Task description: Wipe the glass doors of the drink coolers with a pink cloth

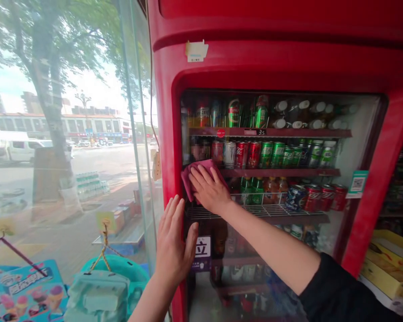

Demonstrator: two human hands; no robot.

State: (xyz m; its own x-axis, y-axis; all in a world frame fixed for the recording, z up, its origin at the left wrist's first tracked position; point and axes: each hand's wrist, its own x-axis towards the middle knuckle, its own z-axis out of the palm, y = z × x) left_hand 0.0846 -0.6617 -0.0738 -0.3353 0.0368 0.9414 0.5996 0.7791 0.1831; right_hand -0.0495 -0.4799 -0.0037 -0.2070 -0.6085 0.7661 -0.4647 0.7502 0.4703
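A red drinks fridge (168, 116) with a glass door (322, 210) fills the middle and right. My right hand (208, 190) lies flat on the glass near its left edge, pressing a pink cloth (191, 176) against it. My left hand (173, 243) rests lower down, fingers stretched out flat on the fridge's red left frame, holding nothing. Behind the glass are shelves with several cans (251, 154) and bottles (262, 188).
A shop window (70, 156) stands to the left, with a street, a tree and a white van beyond it. Below it sit a turquoise hanging scale (99, 293) and an ice-cream poster (23, 295). Yellow boxes (389, 264) lie at the lower right.
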